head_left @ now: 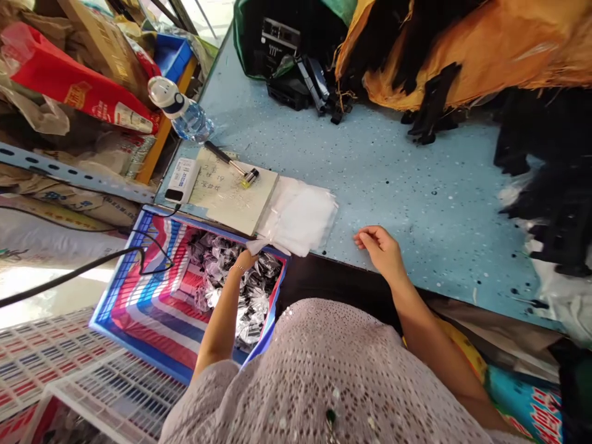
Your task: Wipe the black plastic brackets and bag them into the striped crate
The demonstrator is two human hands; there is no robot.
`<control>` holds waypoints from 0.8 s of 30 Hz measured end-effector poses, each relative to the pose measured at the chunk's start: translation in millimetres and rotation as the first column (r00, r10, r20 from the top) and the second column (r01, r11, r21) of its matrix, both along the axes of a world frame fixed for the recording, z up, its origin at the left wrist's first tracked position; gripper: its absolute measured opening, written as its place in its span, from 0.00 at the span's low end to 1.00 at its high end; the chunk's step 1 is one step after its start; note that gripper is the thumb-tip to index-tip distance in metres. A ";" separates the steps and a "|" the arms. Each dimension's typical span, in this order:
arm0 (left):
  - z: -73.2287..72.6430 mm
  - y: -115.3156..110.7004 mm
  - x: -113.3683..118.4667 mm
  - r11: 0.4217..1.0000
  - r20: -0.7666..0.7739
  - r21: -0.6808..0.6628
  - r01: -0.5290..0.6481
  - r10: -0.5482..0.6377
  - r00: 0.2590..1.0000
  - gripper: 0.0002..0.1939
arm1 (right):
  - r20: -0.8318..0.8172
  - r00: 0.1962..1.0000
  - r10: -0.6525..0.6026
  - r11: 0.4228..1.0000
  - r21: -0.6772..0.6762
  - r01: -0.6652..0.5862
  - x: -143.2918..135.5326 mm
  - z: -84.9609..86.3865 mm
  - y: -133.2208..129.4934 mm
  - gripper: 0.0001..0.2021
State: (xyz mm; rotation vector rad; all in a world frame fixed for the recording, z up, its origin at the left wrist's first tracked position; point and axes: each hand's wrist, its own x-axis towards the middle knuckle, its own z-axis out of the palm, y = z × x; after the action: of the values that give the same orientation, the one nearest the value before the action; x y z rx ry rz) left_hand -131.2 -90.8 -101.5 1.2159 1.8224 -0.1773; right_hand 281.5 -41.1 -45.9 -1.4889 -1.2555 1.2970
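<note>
My left hand (246, 260) reaches over a blue basket with its fingers closed at the edge of a thin white plastic bag (261, 245). That bag is beside a stack of flat plastic bags (305, 213) on the table's front edge. Under my left hand, the basket holds many small dark parts in clear bags (252, 296). My right hand (382, 251) is above the front of the blue speckled table (393, 179), fingers curled together and thumb against them; I see nothing in it.
A mallet (234, 165) lies on a writing-covered board (231, 197) beside a white device (183, 180). A water bottle (185, 114) stands behind. Orange sacking (509, 55) and black plastic parts (432, 105) fill the back right. The lined basket (152, 296) sits front left, with a black cable (92, 271) nearby.
</note>
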 end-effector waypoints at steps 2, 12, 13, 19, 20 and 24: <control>38.7 -3.5 15.6 0.994 0.190 0.004 0.106 -0.105 0.976 0.13 | -0.040 0.998 0.049 0.997 -0.053 -0.051 3.7 3.6 0.8 0.15; 155.2 101.0 171.3 0.859 0.639 0.511 0.042 -0.411 0.650 0.18 | 0.474 0.798 -0.372 0.903 0.385 0.192 61.3 37.5 203.3 0.24; 148.7 115.5 192.6 0.857 0.659 0.515 0.006 -0.400 0.636 0.18 | 0.510 0.757 -0.408 0.904 0.343 0.256 66.0 42.9 231.3 0.27; 107.7 159.6 255.5 0.914 0.823 0.336 -0.229 -0.166 0.543 0.28 | 0.206 0.935 -0.289 0.954 -0.019 0.299 66.0 67.9 268.6 0.24; 104.5 163.5 258.0 0.908 0.848 0.297 -0.295 -0.109 0.519 0.31 | 0.075 0.970 -0.231 0.971 -0.050 0.235 61.2 67.5 249.8 0.25; 102.6 173.3 269.1 0.887 0.943 0.132 -0.443 0.025 0.332 0.41 | -0.649 0.754 0.098 0.971 -0.106 -0.217 32.6 53.0 142.7 0.35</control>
State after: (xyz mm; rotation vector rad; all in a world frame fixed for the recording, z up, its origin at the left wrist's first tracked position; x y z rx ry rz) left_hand 137.9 82.6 1.1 0.9109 0.9357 0.9452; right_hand 314.2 101.6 7.0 -0.9079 -0.8274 1.8679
